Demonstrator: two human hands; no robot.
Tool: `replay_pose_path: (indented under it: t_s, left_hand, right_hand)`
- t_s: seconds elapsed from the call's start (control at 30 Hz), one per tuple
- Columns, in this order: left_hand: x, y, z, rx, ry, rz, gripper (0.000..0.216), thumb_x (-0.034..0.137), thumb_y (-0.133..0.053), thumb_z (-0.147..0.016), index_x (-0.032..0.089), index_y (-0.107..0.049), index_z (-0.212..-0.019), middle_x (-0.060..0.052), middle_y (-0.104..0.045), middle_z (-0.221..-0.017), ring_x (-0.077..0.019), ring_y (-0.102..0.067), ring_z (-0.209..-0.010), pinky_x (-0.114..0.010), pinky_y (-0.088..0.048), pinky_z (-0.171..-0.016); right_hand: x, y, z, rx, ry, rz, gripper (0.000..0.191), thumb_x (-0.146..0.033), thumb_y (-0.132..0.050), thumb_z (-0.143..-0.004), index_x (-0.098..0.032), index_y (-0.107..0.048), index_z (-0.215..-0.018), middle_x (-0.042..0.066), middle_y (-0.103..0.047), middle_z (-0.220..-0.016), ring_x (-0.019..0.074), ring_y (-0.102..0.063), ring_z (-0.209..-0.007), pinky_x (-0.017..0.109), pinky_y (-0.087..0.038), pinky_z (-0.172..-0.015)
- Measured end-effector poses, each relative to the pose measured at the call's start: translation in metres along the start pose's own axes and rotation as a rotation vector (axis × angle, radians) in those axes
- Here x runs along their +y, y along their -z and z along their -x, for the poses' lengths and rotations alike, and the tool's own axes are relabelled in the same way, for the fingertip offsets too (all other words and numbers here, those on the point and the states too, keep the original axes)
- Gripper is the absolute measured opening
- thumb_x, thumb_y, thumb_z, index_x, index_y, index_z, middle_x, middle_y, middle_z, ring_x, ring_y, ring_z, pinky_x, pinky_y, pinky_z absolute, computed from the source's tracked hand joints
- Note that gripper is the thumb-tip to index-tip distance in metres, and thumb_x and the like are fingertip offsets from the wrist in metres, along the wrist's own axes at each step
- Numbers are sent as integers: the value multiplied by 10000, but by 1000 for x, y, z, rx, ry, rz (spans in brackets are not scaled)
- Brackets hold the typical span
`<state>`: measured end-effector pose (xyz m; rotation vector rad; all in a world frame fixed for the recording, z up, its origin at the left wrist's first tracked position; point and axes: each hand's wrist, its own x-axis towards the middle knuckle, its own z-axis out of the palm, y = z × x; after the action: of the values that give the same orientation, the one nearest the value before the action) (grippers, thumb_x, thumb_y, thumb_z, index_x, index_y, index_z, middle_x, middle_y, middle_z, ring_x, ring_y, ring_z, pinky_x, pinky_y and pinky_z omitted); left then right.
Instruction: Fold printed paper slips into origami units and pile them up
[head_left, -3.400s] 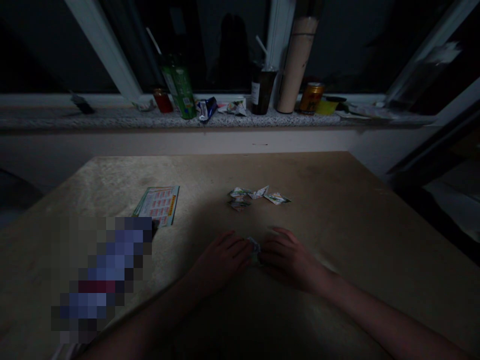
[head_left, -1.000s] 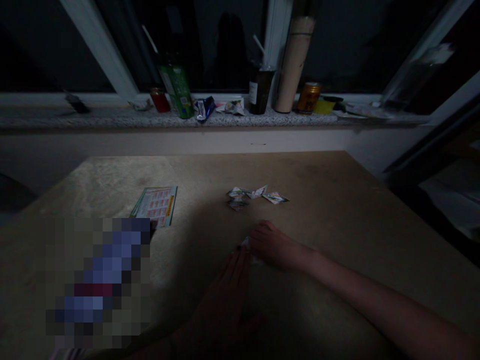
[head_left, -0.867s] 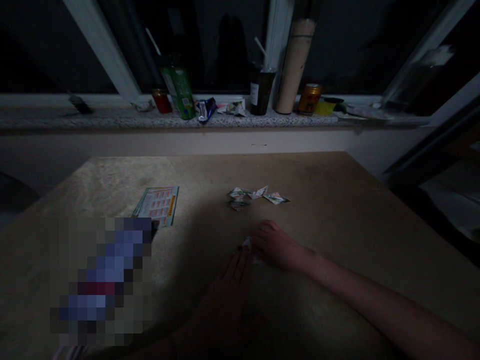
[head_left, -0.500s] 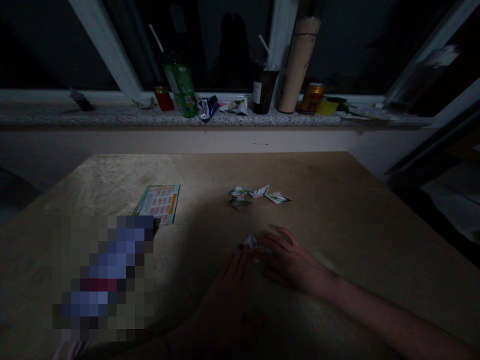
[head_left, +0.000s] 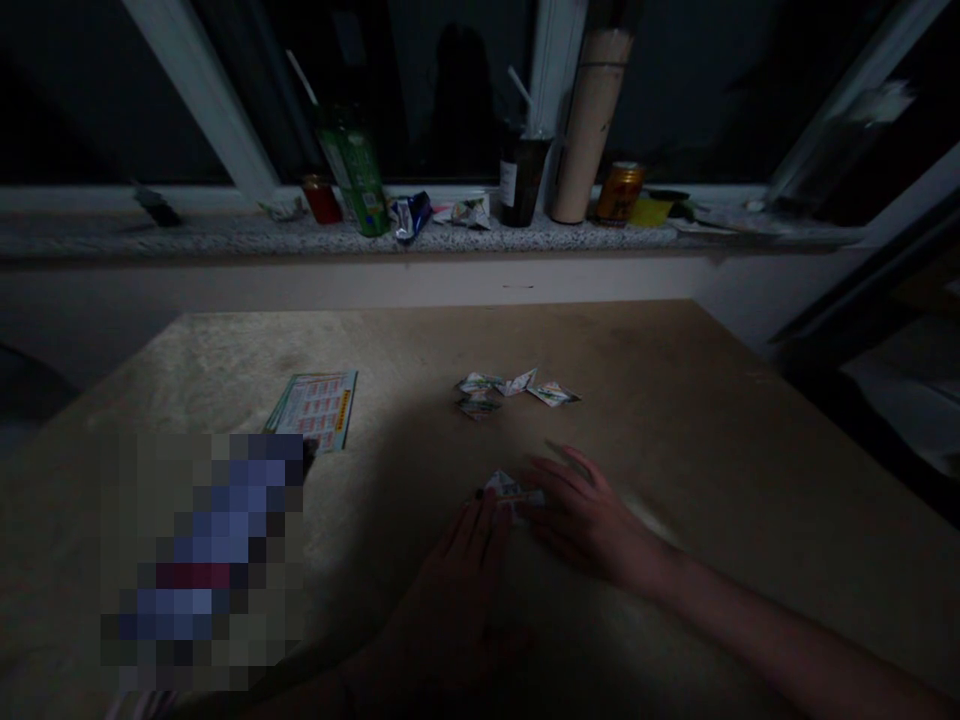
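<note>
A small folded piece of printed paper [head_left: 511, 490] lies on the dim brown table [head_left: 675, 400] in front of me. My left hand [head_left: 461, 570] lies flat with its fingers stretched out, the fingertips pressing the paper's near left edge. My right hand [head_left: 581, 515] rests on the paper's right side, fingers spread and partly curled, holding it down. Farther back sit several folded paper pieces [head_left: 514, 390] in a loose cluster.
A printed leaflet [head_left: 315, 408] lies at the table's left, beside a blurred-out patch. The stone window sill [head_left: 225, 235] behind carries a green bottle [head_left: 352, 175], a red can [head_left: 321, 198], a dark cup with a straw [head_left: 519, 175], a tall beige tube [head_left: 589, 120] and a gold can [head_left: 619, 192].
My left hand has pulled back from a curled grip to lie flat. My right hand shifted slightly right and spread its fingers, showing more of the folded paper.
</note>
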<state>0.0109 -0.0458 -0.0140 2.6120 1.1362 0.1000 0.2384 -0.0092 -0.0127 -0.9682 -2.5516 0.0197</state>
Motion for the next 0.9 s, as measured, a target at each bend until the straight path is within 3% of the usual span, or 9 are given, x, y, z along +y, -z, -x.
replay_pose_path:
  t_s: [0.1, 0.37, 0.73, 0.9]
  left_hand:
    - [2, 4, -2, -13, 7, -16, 881, 576, -489, -773, 57, -172, -1410, -198, -107, -1475, -342, -110, -1342, -465, -246, -1050]
    - [4, 5, -3, -33, 17, -35, 883, 612, -456, -779, 43, -197, -1402, -210, -130, -1467, -348, -141, -1335, -462, -239, -1054]
    - [3, 5, -4, -20, 21, -30, 862, 613, -438, -788, 43, -216, -1395, -212, -163, -1460, -347, -177, -1327, -463, -265, -1042]
    - [3, 1, -4, 22, 4, -36, 837, 589, -446, -798, 44, -222, -1392, -209, -179, -1457, -341, -186, -1326, -457, -261, -1046]
  right_hand:
    - [1, -2, 2, 65, 0, 24, 201, -192, -511, -841, -208, -645, -990, 75, -576, -1186, 242, -427, -1192, 527, -262, -1034]
    - [-1, 7, 2, 83, -2, 24, 199, -170, -504, -833, -201, -645, -971, 78, -618, -1104, 239, -476, -1140, 518, -313, -1001]
    - [3, 9, 15, 52, -46, 3, 208, -173, -502, -841, -206, -639, -995, 58, -634, -1082, 233, -497, -1123, 513, -327, -1006]
    - [-1, 10, 16, 25, -20, 12, 266, -170, -460, -870, -189, -592, -1100, 54, -613, -1163, 210, -438, -1207, 485, -314, -1043]
